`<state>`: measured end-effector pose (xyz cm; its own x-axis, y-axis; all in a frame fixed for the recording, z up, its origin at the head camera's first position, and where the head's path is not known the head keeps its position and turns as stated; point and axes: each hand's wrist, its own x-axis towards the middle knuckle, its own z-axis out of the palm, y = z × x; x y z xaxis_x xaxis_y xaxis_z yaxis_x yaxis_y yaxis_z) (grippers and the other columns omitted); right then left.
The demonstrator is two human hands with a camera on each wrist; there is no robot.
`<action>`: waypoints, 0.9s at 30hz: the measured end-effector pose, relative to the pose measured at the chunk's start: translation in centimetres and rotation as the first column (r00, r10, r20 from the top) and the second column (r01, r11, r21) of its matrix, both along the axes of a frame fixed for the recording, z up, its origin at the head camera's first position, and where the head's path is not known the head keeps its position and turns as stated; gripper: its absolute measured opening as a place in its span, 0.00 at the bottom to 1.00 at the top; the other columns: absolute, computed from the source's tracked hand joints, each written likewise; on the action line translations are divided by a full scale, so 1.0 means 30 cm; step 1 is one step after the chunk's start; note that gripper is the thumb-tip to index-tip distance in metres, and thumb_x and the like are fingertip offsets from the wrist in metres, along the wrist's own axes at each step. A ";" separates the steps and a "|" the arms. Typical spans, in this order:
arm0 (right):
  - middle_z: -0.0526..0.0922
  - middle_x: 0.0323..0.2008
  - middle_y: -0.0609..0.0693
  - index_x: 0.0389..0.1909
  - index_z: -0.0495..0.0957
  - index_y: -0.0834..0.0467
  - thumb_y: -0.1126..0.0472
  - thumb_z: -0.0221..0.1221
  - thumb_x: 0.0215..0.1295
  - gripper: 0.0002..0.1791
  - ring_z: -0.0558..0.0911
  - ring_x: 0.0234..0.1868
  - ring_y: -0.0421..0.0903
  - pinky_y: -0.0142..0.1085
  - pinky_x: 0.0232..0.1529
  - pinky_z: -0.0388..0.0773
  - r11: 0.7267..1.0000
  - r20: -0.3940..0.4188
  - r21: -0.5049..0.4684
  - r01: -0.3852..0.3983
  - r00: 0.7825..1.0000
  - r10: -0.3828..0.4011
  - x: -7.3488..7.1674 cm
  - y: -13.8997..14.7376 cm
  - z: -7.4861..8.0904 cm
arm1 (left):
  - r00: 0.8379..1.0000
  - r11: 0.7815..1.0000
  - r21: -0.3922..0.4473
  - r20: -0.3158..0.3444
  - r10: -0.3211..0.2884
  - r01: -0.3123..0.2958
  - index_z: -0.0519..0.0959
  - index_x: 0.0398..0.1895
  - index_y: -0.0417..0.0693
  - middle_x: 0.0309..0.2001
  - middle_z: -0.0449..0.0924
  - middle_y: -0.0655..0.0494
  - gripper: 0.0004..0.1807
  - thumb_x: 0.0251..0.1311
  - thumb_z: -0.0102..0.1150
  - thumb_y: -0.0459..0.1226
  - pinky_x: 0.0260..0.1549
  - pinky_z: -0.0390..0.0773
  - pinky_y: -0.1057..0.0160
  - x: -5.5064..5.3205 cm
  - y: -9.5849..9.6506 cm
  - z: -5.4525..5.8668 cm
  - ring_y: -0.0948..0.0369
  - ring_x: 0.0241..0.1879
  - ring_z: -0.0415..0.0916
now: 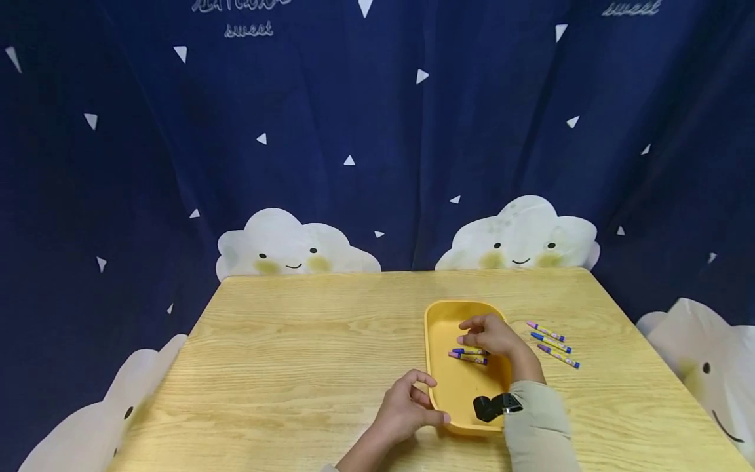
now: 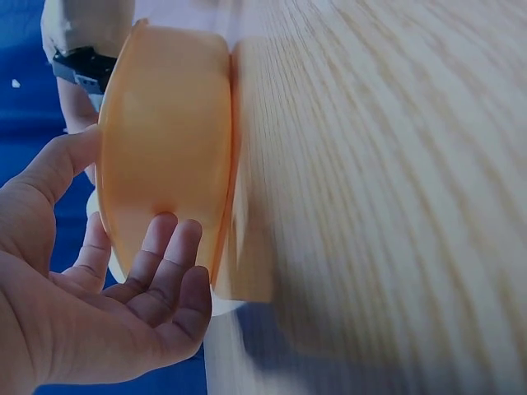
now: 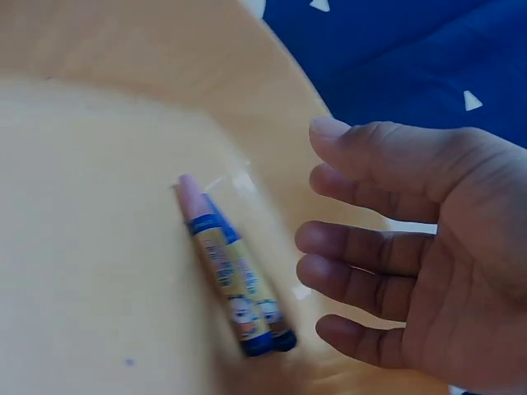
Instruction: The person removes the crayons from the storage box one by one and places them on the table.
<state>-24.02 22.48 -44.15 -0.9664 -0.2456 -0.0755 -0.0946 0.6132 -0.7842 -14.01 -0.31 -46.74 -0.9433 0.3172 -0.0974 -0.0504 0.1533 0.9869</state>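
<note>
Behind the tray hangs a dark blue curtain, and beneath it spreads a wooden table; the tray itself is yellow-orange. At the tray's near left corner, the left hand touches rim and outer wall with relaxed, parted fingers, while the right hand, fingers loosely bent and holding nothing, hovers over the tray's right side. Inside the tray, just beside that hand, lie two crayons, pink and blue, and right of the tray lie three more crayons.
</note>
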 end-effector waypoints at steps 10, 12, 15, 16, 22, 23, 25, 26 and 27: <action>0.79 0.36 0.56 0.45 0.76 0.70 0.62 0.63 0.58 0.18 0.75 0.37 0.51 0.42 0.38 0.73 0.995 0.012 -0.012 0.101 0.995 -0.101 -0.033 -0.022 -0.058 | 1.000 1.000 0.004 -0.004 -0.006 0.007 0.73 0.42 0.44 0.27 0.75 0.50 0.28 0.33 0.76 0.29 0.20 0.70 0.64 -0.004 -0.003 0.000 0.61 0.23 0.73; 0.79 0.36 0.56 0.46 0.76 0.70 0.63 0.63 0.58 0.18 0.76 0.38 0.50 0.42 0.39 0.73 0.993 0.023 -0.014 0.121 0.992 -0.120 -0.032 -0.027 -0.063 | 1.000 1.000 0.005 -0.002 -0.007 0.007 0.73 0.42 0.44 0.27 0.75 0.50 0.28 0.33 0.76 0.29 0.19 0.70 0.64 -0.003 -0.001 -0.001 0.61 0.23 0.73; 0.79 0.38 0.57 0.46 0.76 0.71 0.64 0.62 0.58 0.18 0.76 0.39 0.51 0.44 0.40 0.73 0.991 0.025 -0.007 0.134 0.991 -0.134 -0.027 -0.032 -0.061 | 1.000 1.000 0.009 0.006 -0.008 0.008 0.74 0.42 0.44 0.26 0.75 0.51 0.28 0.33 0.76 0.28 0.19 0.70 0.64 -0.001 0.001 -0.004 0.61 0.23 0.73; 0.79 0.38 0.58 0.46 0.76 0.71 0.64 0.62 0.58 0.18 0.76 0.39 0.52 0.44 0.40 0.73 0.991 0.021 -0.002 0.133 0.991 -0.133 -0.025 -0.033 -0.059 | 1.000 1.000 0.010 0.007 -0.008 0.008 0.74 0.42 0.44 0.26 0.75 0.51 0.28 0.33 0.76 0.28 0.19 0.70 0.64 -0.001 0.002 -0.004 0.61 0.23 0.73; 0.79 0.38 0.60 0.45 0.76 0.72 0.64 0.61 0.59 0.17 0.76 0.40 0.53 0.45 0.40 0.73 0.990 0.031 0.027 0.138 0.990 -0.139 -0.022 -0.032 -0.062 | 1.000 1.000 0.001 0.005 -0.006 0.006 0.74 0.42 0.44 0.26 0.74 0.51 0.28 0.33 0.76 0.29 0.19 0.70 0.64 0.001 0.002 -0.004 0.61 0.23 0.73; 0.79 0.38 0.60 0.45 0.76 0.72 0.64 0.61 0.59 0.17 0.76 0.40 0.53 0.45 0.40 0.73 0.990 0.037 0.026 0.141 0.989 -0.142 -0.024 -0.033 -0.065 | 1.000 1.000 -0.002 0.003 -0.006 0.006 0.74 0.42 0.45 0.27 0.74 0.51 0.28 0.33 0.76 0.29 0.19 0.70 0.64 0.000 0.002 -0.003 0.61 0.23 0.73; 0.79 0.39 0.59 0.45 0.76 0.71 0.64 0.61 0.58 0.17 0.76 0.39 0.52 0.44 0.40 0.73 0.990 0.048 0.014 0.139 0.989 -0.139 -0.031 -0.036 -0.073 | 1.000 1.000 -0.006 -0.001 -0.004 0.004 0.74 0.42 0.45 0.26 0.74 0.51 0.28 0.32 0.76 0.29 0.19 0.70 0.64 -0.001 0.001 -0.003 0.61 0.22 0.73; 0.79 0.39 0.59 0.45 0.76 0.71 0.64 0.61 0.58 0.17 0.76 0.39 0.52 0.44 0.39 0.73 0.990 0.051 0.006 0.142 0.989 -0.142 -0.036 -0.037 -0.079 | 1.000 1.000 -0.005 -0.002 -0.005 0.005 0.74 0.42 0.45 0.26 0.74 0.51 0.28 0.32 0.76 0.29 0.19 0.70 0.64 -0.002 0.001 -0.003 0.61 0.22 0.73; 0.79 0.39 0.59 0.45 0.76 0.71 0.64 0.61 0.58 0.17 0.76 0.38 0.52 0.43 0.38 0.73 0.989 0.052 -0.007 0.150 0.987 -0.150 -0.042 -0.039 -0.086 | 1.000 1.000 -0.004 -0.003 -0.006 0.006 0.74 0.42 0.44 0.26 0.74 0.51 0.28 0.32 0.76 0.29 0.19 0.69 0.64 -0.004 0.000 -0.004 0.61 0.22 0.72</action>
